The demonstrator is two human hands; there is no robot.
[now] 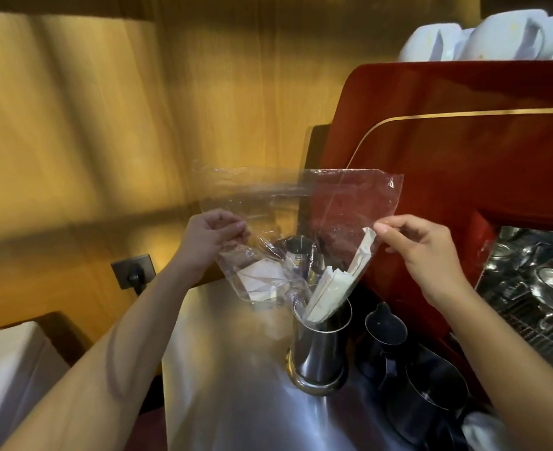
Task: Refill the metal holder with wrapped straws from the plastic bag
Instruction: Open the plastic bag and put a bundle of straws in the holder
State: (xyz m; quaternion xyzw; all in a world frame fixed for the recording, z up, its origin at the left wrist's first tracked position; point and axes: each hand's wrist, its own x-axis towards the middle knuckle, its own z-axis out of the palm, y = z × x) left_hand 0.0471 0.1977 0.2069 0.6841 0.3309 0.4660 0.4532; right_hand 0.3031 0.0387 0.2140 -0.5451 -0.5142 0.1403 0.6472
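While both hands pinch it, the clear plastic bag [298, 216] hangs above the shiny steel bench [236, 369].
Crinkly, see-through film: left hand [208, 237] grips one edge, right hand [421, 245] the other. White paper-wrapped straws [329, 292] slant from the bag into the polished round metal holder [320, 349] beside a red machine [464, 151].

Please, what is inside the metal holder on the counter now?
The metal holder contains several paper-wrapped straws, leaning right, tops above the rim and reaching into the clear plastic bag. Their lower ends and the holder's bottom are hidden by its wall.
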